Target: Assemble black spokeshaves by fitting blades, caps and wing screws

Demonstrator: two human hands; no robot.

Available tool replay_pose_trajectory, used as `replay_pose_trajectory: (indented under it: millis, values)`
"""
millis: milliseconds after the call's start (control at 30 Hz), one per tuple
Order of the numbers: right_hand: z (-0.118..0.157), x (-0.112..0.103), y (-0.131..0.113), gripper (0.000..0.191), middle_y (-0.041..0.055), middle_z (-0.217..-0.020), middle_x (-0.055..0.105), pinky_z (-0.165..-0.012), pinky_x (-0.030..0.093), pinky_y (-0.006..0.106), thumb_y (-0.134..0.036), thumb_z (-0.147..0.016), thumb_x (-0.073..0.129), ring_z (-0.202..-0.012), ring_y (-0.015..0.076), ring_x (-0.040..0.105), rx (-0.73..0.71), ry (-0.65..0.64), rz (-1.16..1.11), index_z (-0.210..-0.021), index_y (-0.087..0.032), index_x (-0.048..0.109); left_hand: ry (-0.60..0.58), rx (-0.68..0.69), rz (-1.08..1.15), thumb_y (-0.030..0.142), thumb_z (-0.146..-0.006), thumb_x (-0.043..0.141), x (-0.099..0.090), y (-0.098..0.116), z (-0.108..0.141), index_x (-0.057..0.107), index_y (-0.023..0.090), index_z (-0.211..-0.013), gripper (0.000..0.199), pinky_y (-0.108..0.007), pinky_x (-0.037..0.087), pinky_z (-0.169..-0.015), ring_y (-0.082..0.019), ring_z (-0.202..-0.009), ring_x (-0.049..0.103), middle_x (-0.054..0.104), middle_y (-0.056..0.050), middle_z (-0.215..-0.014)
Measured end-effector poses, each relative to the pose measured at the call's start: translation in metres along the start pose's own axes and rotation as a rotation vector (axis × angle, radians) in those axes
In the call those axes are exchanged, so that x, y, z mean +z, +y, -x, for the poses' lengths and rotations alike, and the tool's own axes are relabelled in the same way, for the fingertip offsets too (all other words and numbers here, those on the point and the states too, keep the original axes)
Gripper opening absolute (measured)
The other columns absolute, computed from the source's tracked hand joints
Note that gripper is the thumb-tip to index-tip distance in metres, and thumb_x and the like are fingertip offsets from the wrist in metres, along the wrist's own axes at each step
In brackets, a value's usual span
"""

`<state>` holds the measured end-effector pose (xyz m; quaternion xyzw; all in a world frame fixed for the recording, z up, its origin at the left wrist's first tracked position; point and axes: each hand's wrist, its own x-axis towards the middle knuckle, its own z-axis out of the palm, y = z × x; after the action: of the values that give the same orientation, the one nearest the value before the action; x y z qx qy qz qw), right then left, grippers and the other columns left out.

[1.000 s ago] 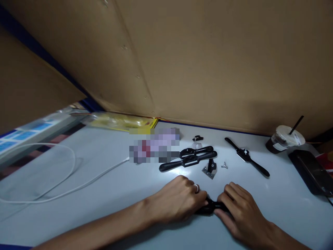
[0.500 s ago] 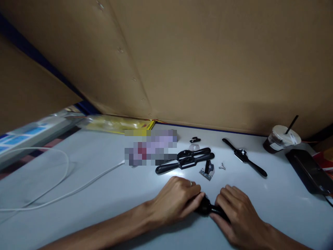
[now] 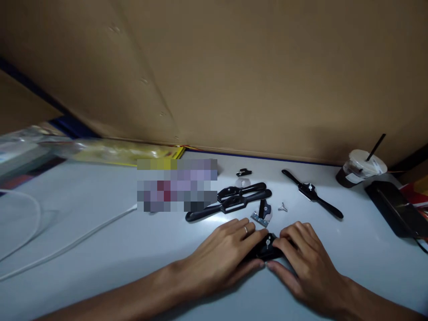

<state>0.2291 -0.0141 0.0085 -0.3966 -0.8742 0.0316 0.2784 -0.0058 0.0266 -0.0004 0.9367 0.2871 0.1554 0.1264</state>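
A black two-handled tool [image 3: 268,248] lies at the front centre of the table, its middle plate and a silver screw showing. My left hand [image 3: 232,249], with a ring on one finger, is closed over its left end. My right hand [image 3: 302,261] grips the right end, fingertips at the middle plate. Just behind are two black tool frames [image 3: 234,203] side by side, a metal blade with a black clamp piece [image 3: 262,216] and a small silver thumbscrew [image 3: 282,207]. Another assembled black tool [image 3: 310,192] lies behind my right hand. A small black clamp part [image 3: 244,172] is farther back.
A lidded cup with a black straw [image 3: 361,168] and a black tray-like object [image 3: 394,209] stand at the right. Yellow packaging in clear plastic [image 3: 123,152] lies back left, near a blurred-out item [image 3: 180,183]. A white cable [image 3: 90,234] crosses the left side; cardboard [image 3: 250,80] walls the back.
The held tool has turned so its middle plate and silver screw show. My hands have come closer together around it. The view has shifted slightly to the right.
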Motion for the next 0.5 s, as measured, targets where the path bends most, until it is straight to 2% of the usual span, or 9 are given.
replay_pose_trajectory:
  millis: [200, 367, 500]
  values:
    - [0.000, 0.007, 0.000, 0.018, 0.0050, -0.087, 0.058, -0.074, 0.038, 0.037, -0.029, -0.106, 0.051, -0.080, 0.0229, 0.049, 0.036, -0.002, 0.088, -0.093, -0.018, 0.057, -0.065, 0.033, -0.118, 0.033, -0.100, 0.056, 0.003, 0.011, -0.007, 0.052, 0.015, -0.128, 0.033, -0.045, 0.057, -0.076, -0.030, -0.090, 0.066, 0.068, -0.010, -0.103]
    - [-0.003, 0.015, 0.000, 0.010, 0.0041, -0.088, 0.057, -0.076, 0.040, 0.037, -0.021, -0.101, 0.049, -0.082, 0.0230, 0.051, 0.092, -0.028, 0.076, -0.091, -0.021, 0.052, -0.077, 0.045, -0.110, 0.031, -0.096, 0.060, 0.001, 0.013, -0.013, 0.056, 0.015, -0.114, 0.024, -0.043, 0.056, -0.072, -0.028, -0.086, 0.065, 0.069, -0.009, -0.098]
    - [-0.003, 0.020, 0.002, 0.010, 0.0035, -0.085, 0.057, -0.075, 0.041, 0.037, -0.021, -0.104, 0.047, -0.081, 0.0235, 0.052, 0.043, 0.008, 0.138, -0.094, -0.022, 0.049, -0.087, 0.044, -0.044, 0.034, -0.096, 0.063, -0.003, 0.010, -0.015, 0.058, 0.015, -0.109, 0.023, -0.041, 0.056, -0.077, -0.027, -0.087, 0.067, 0.070, -0.009, -0.098]
